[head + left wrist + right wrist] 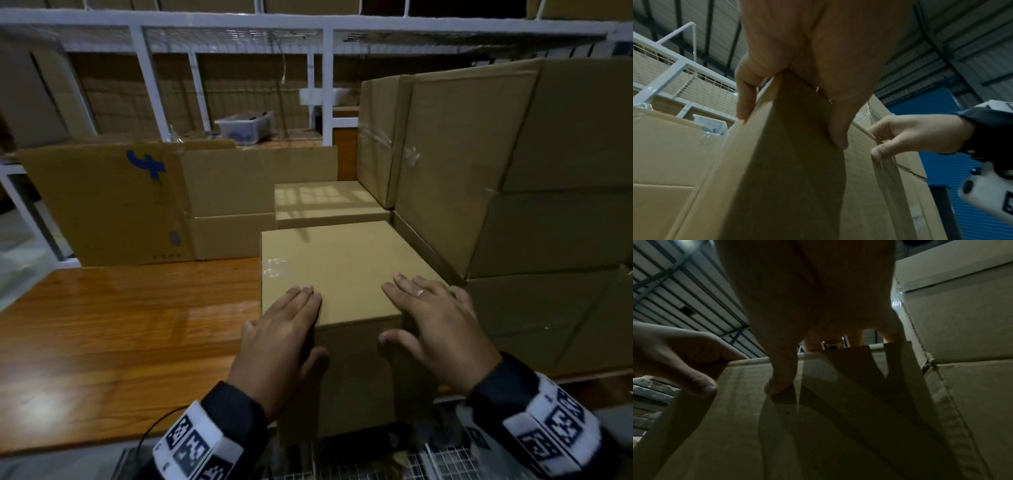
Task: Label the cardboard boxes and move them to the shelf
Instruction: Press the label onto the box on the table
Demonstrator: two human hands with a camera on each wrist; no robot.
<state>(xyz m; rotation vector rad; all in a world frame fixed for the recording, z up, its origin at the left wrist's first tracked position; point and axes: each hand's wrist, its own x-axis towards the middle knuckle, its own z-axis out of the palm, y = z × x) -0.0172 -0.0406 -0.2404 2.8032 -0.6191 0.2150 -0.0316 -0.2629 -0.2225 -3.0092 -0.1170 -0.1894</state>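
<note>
A plain brown cardboard box [342,270] stands at the front edge of the wooden shelf board [120,335], its top sealed with clear tape. My left hand [284,325] lies on the box's near left corner, fingers flat on the top and thumb down the front face. My right hand [431,315], with a ring on it, lies on the near right corner the same way. The left wrist view shows my left hand [818,65] over the box edge [787,178]. In the dark right wrist view my right hand [807,296] rests on the box [818,426]. No label shows.
A stack of large taped boxes [513,171] touches the box on the right. A lower box [325,202] sits just behind it. An open carton with a blue mark [113,205] stands at the back left. White shelf posts [147,78] and a clear bin [245,126] lie beyond.
</note>
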